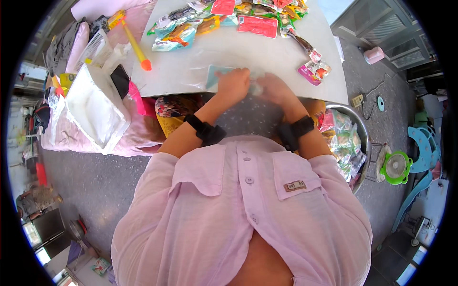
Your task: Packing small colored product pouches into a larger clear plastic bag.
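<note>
Nearest to me is the pale lilac button-up shirt (248, 209), with a black strap-on band (210, 131) on the left wrist and its twin on the right. To the right of the body, a round shiny metal basin (365, 136) holds a pile of glossy multicoloured packets (341, 143).

At the near edge of the smooth white tabletop (176, 78) I find the left hand (233, 84), its fingers curled over a flat, pale-blue, partly clear plastic packet (213, 78); whether they clamp it, I cannot tell. The right hand (276, 90) is just beside it at the packet's right end, too blurred for me to say if its fingers are apart or together.

I judge a slip the likeliest trouble: slick film so near the edge could slide off toward the lap if the left fingers loosen, and a quick right-hand tug could crease it. The packet looks thin, lying low on the table and blue at its left end; the rest blurs into the hands.

Farther off, a pink-and-purple packet (312, 74) lies to the right, and at the far side a red rectangular packet (257, 26) rests among a colourful heap of foil pouches (176, 35).
</note>
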### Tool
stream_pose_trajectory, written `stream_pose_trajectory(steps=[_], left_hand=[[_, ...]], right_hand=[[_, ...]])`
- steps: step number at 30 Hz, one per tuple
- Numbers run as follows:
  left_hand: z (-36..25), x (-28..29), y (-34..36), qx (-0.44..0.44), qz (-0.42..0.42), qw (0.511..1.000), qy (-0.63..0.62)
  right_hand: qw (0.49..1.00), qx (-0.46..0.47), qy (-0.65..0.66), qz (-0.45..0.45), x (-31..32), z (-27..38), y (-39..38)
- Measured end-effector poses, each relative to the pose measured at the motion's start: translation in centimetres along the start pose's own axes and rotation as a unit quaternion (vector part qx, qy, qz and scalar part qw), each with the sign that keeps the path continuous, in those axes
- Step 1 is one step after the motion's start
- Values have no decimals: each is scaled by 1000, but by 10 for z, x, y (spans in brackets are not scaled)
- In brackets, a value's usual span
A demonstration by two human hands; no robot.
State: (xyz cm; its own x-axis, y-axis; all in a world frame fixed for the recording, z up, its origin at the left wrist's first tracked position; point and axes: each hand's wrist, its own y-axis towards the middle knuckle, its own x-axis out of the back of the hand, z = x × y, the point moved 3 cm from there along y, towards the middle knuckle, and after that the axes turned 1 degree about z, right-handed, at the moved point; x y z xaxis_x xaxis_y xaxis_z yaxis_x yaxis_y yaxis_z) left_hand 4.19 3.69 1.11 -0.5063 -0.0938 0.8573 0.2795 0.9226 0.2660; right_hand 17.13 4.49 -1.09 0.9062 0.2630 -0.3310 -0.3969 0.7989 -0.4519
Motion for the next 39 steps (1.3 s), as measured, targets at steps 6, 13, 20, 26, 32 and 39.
stream_pose_trajectory(steps=[6, 13, 20, 26, 32, 39], left_hand=[[-4, 1, -8, 12, 16, 999, -25], [-6, 5, -3, -36, -7, 997, -65], [1, -2, 8, -58, 78, 992, -84], [14, 8, 15, -57, 4, 993, -100], [97, 58, 55, 127, -126, 981, 81], [131, 71, 78, 268, -26, 944, 190]], right_hand=[[982, -36, -177, -54, -2, 3, -5], [903, 348, -249, 25, 8, -11, 36], [952, 225, -205, -2, 11, -14, 51], [938, 337, -86, -5, 12, -15, 45], [961, 253, -6, -114, 35, -27, 34], [972, 146, 112, -147, 8, -3, 14]])
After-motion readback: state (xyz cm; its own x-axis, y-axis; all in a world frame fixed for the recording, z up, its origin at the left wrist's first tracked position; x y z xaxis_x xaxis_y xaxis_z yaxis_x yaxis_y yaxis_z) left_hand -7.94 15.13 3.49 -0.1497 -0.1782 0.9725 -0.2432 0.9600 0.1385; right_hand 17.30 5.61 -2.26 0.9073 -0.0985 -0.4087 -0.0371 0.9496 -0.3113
